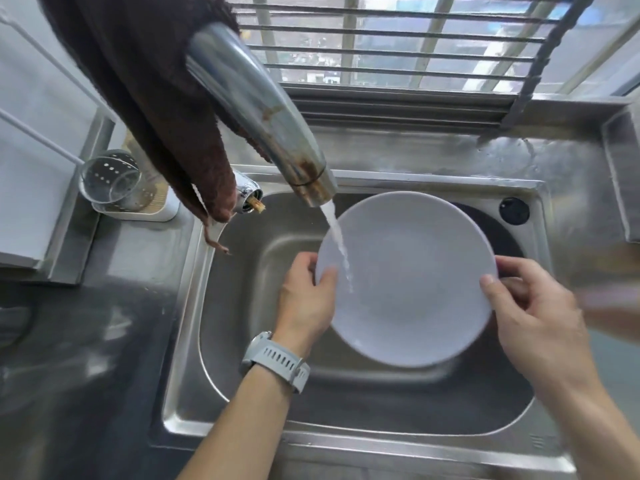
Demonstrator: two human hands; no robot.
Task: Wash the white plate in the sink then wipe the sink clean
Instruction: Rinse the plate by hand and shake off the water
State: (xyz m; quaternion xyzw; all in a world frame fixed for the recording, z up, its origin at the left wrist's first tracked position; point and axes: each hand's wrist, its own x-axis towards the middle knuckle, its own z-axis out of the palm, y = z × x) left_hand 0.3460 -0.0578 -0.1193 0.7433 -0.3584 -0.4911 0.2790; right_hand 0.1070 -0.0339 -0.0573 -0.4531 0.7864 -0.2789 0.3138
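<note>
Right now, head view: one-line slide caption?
Both hands, left hand and right hand, hold the white plate under the running faucet over the sink.

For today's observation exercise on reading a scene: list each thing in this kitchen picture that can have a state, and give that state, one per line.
Round white plate: held over the basin, under the water.
Steel faucet: running.
Stainless steel sink: no standing water visible.
Brown towel: draped over the faucet.
Left hand: gripping the plate's rim.
Right hand: gripping the opposite rim.
Perforated metal holder: upright, apparently empty.
</note>
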